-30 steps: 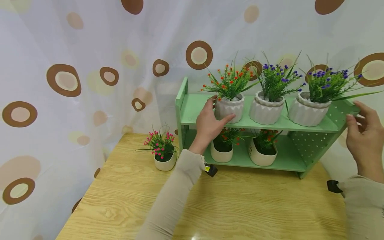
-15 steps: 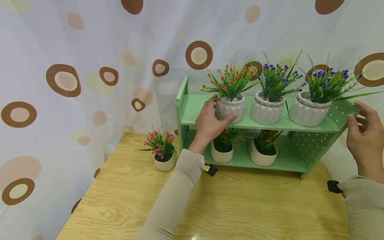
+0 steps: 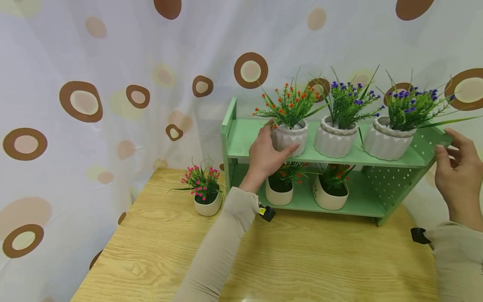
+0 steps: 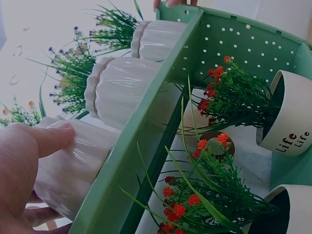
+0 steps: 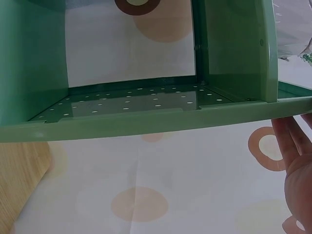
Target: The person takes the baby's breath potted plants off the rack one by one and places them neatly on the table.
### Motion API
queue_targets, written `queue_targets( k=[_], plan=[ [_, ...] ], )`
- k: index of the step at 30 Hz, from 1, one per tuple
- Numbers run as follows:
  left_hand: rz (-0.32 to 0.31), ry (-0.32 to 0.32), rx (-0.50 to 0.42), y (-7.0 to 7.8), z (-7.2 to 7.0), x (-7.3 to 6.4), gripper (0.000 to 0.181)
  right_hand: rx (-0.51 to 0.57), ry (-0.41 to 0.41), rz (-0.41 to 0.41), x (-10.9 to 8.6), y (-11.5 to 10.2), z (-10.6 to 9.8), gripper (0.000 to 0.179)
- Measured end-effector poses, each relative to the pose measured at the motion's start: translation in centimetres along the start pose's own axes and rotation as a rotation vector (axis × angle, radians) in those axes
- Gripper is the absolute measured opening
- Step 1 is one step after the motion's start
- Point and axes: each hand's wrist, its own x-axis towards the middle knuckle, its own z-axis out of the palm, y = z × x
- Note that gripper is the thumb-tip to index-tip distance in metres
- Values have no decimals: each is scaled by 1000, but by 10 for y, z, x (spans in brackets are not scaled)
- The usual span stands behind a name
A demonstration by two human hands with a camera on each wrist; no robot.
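My left hand [image 3: 266, 154] grips a white fluted flower pot [image 3: 292, 139] with orange flowers, thumb across its front and fingers round its left side. The pot stands upright at the left of the upper board of a green two-tier shelf [image 3: 241, 144]. In the left wrist view the thumb lies over the glossy pot [image 4: 83, 156]. My right hand [image 3: 458, 174] holds the top of the shelf's right side panel [image 3: 407, 184], thumb in front. The right wrist view has its fingers [image 5: 287, 139] against the panel's edge.
Two fluted pots with purple flowers, a middle one [image 3: 336, 138] and a right one [image 3: 388, 140], share the upper board. Below stand two cream pots, left [image 3: 280, 195] and right [image 3: 330, 197]. A pink-flowered pot [image 3: 208, 204] is on the wooden table [image 3: 151, 251], left of the shelf.
My left hand and the orange-flowered pot have shifted very slightly to the right along the upper board. The right hand keeps its place on the side panel.
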Motion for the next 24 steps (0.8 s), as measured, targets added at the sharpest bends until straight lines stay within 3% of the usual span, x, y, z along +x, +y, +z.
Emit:
queue_targets(
  k=[15, 24],
  plan=[
    [9, 23, -31, -1, -5, -9, 92, -10, -5, 6, 0, -2, -1, 47],
    [9, 32, -92, 0, -21, -31, 95, -22, -13, 16, 0, -3, -2, 46]
  ],
)
